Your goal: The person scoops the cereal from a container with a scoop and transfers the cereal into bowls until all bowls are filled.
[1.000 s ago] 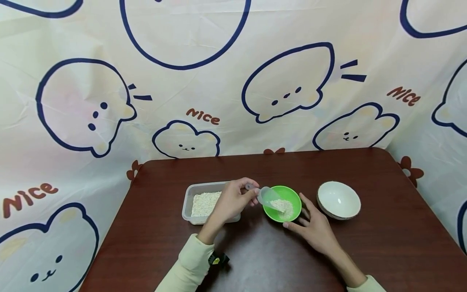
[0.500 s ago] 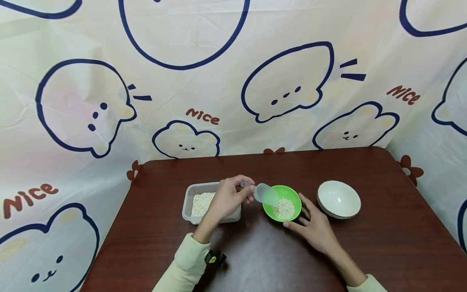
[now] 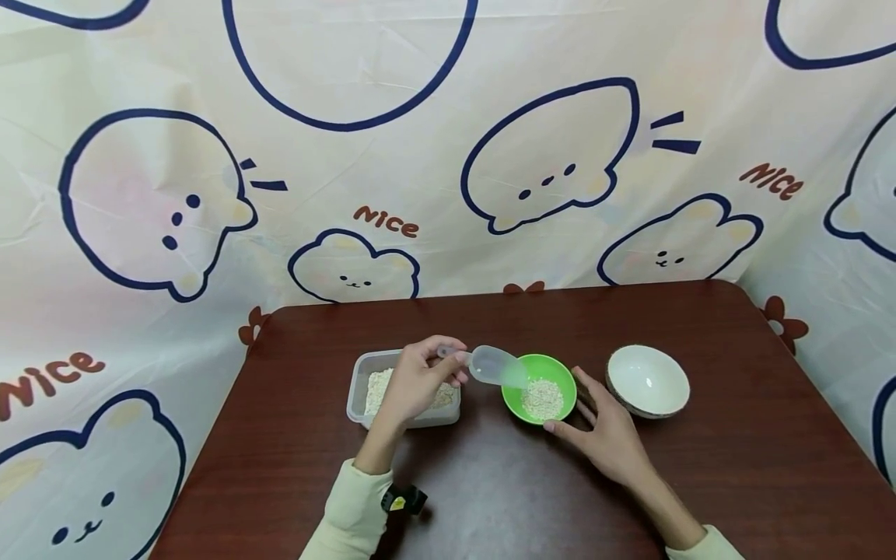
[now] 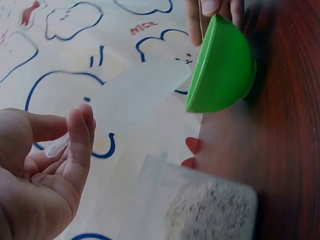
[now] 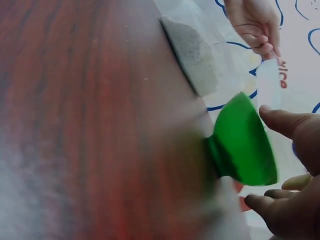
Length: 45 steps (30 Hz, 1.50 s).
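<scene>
My left hand (image 3: 420,381) pinches the short handle of a translucent plastic scoop (image 3: 492,365) between thumb and fingers. The scoop's tip overlaps the left rim of a small green bowl (image 3: 514,402), and no flakes show in it. Inside that bowl lies a heap of pale flakes (image 3: 542,400), like oats. My right hand (image 3: 612,439) rests against the bowl's right side with fingers extended, its thumb (image 5: 282,121) at the rim. Beneath my left hand stands a clear plastic tub (image 3: 358,389) of the same flakes (image 4: 210,210), partly hidden by that hand in the head view.
A white bowl (image 3: 647,379) stands just right of my right hand. Everything sits on a dark reddish-brown wooden table (image 3: 490,498). Behind the table's far edge hangs a pale printed cloth (image 3: 448,171) with cartoon outlines.
The flakes in the scoop have slid into the green bowl. My left hand has moved left with the scoop, back over the tub. My right hand stays at the bowl.
</scene>
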Each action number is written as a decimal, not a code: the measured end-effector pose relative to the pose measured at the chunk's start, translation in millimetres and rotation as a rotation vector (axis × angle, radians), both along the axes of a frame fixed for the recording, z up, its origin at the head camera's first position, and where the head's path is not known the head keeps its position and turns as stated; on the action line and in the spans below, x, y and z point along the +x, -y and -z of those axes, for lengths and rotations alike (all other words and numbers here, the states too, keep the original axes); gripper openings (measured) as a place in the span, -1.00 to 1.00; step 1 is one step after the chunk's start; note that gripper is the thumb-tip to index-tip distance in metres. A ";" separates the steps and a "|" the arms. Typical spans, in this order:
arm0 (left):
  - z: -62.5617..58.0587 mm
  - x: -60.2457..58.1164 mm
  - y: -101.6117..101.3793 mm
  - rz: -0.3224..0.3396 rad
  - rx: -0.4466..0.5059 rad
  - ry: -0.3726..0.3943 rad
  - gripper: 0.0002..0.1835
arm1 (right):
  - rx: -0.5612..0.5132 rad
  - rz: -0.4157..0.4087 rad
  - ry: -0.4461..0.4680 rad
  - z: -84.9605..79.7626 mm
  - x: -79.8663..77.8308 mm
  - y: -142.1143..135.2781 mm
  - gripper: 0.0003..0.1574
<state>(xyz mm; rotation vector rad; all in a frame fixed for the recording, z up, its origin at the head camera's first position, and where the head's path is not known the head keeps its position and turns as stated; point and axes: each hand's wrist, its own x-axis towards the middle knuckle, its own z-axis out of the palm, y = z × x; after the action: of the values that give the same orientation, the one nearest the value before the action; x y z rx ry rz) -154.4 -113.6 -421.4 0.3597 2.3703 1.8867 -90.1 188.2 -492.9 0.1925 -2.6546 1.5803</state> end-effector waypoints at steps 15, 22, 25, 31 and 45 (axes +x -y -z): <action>-9.2 5.0 68.8 -0.166 0.183 0.074 -0.72 | 0.049 -0.023 -0.161 -38.3 6.0 29.5 0.22; -3.6 10.4 97.7 -0.226 0.133 0.082 -0.69 | 0.022 -0.068 -0.152 -42.7 1.3 55.9 0.23; -2.0 13.6 109.8 -0.249 0.099 0.090 -0.69 | 0.002 -0.096 -0.128 -41.3 1.4 67.1 0.24; -1.2 21.1 134.2 -0.257 0.001 0.100 -0.69 | -0.019 -0.131 -0.069 -35.8 4.6 87.3 0.23; -7.0 32.4 172.6 -0.231 -0.173 0.080 -0.71 | -0.113 -0.234 0.009 -22.3 -3.6 122.0 0.26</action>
<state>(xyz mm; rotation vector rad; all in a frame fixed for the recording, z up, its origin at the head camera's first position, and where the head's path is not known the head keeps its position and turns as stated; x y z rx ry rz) -122.0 -286.2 -414.4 -0.0048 2.5902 1.7241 -93.7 66.2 -470.5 0.5091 -2.6200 1.7942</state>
